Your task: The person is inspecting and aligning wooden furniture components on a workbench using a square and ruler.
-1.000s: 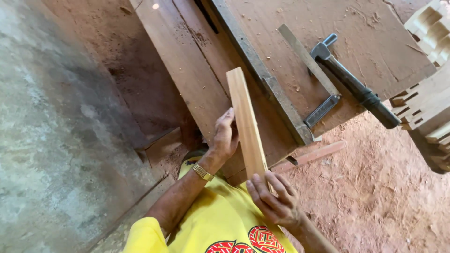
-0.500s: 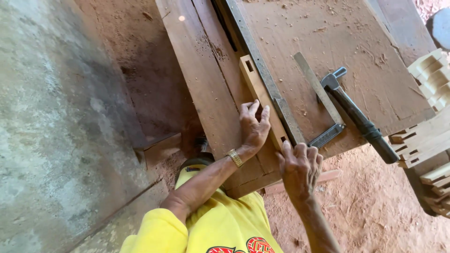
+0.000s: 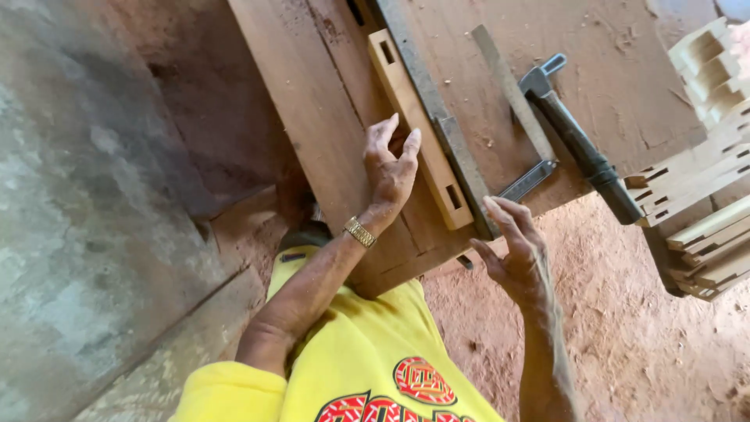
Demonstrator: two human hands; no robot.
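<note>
two bare hands show, and both belong to the person in the yellow shirt (image 3: 367,367). the left hand (image 3: 391,172) hangs over the workbench (image 3: 312,141) with its fingers spread and slightly curled, gripping nothing; its fingertips are just beside one pale wooden bar (image 3: 418,129). the bar lies flat on the bench, pushed along one grey metal rail (image 3: 433,117) that runs the same slanted way. three small rectangular slots are cut in the bar, one near its far end and two close together near its near end. the right hand (image 3: 516,250) is also open, fingers loosely fanned, empty, at the near end of the rail and the bench's edge; whether it touches the rail i cannot tell.

one gold-coloured wrist band (image 3: 360,232) sits on the left wrist. beyond the rail lie one flat metal square (image 3: 516,109), its short leg turned toward the rail, and one claw hammer (image 3: 582,141) with a black handle reaching off the bench edge. to the right stands one stack of pale notched wooden pieces (image 3: 703,156), too many and too overlapped to count.

the only printed mark is a red round emblem (image 3: 422,380) on the shirt front. reddish dirt floor (image 3: 625,344) lies below, a grey concrete slab (image 3: 86,234) to the left.
</note>
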